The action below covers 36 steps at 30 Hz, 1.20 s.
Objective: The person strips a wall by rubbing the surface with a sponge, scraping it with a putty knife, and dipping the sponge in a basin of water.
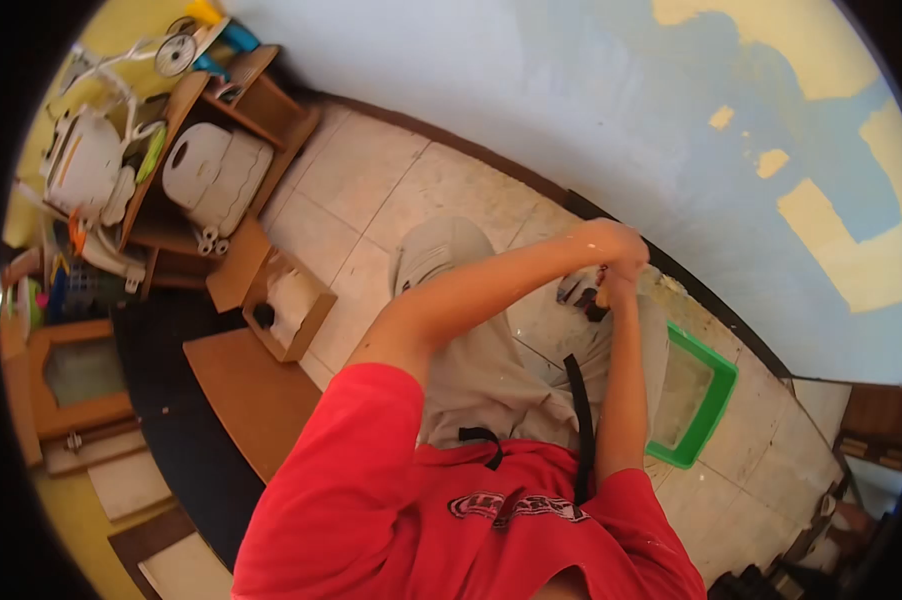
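Observation:
My left hand (611, 243) reaches across to the right and is closed, right up against my right hand. Just below it, my right hand (626, 272) is closed too, its fingers mostly hidden. A small tan and dark red piece (602, 292) shows under the hands; its kind and which hand grips it cannot be made out. Dark footwear (579, 288) lies below, between my bent knees in beige trousers (491, 390). To the right of my knee, a green rectangular tray (713, 425) with a pale inside rests on the tiled floor.
A wall (591, 100) with light blue paint over yellow patches rises ahead, above a dark baseboard (751, 335). At left stand a wooden shelf unit (176, 125) with a white appliance (221, 180), an open box (306, 320) and a brown board (246, 390). Dark items (771, 580) lie lower right.

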### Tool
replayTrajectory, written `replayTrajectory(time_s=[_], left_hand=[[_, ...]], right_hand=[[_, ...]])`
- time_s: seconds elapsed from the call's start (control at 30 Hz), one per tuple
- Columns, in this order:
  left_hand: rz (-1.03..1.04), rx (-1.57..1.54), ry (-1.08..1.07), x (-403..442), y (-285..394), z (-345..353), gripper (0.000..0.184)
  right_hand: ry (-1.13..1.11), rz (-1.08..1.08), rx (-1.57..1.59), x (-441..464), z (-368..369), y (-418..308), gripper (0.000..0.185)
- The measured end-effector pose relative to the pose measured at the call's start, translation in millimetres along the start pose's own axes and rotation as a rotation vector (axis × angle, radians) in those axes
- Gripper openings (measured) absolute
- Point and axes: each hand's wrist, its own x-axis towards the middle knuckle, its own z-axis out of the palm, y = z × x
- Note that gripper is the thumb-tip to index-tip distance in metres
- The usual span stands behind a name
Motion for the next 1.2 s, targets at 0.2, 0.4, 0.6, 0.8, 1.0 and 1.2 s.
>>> replayTrajectory(time_s=[0.2,0.4,0.6,0.8,1.0,1.2], left_hand=[[0.275,0.412,-0.145,-50,122,16,0.029],[0.748,0.13,-0.188,-56,150,44,0.041],[0.451,-0.219,-0.134,-35,66,7,0.038],[0.384,-0.579,0.263,-11,3,-4,0.032],[0.065,-0.789,0.422,-3,17,-12,0.032],[0.315,-1.603,0.421,28,55,-40,0.047]], right_hand=[[0.093,0.099,-0.042,-10,9,-17,0.027],[0.057,-0.047,-0.076,-24,8,-20,0.024],[0.338,-0.749,-0.565,-14,-17,-2,0.027],[0.375,-0.604,-0.38,-40,-34,-70,0.024],[0.383,-0.494,-0.369,-100,-68,-203,0.019],[0.553,-0.823,-1.008,-104,-101,-287,0.025]])
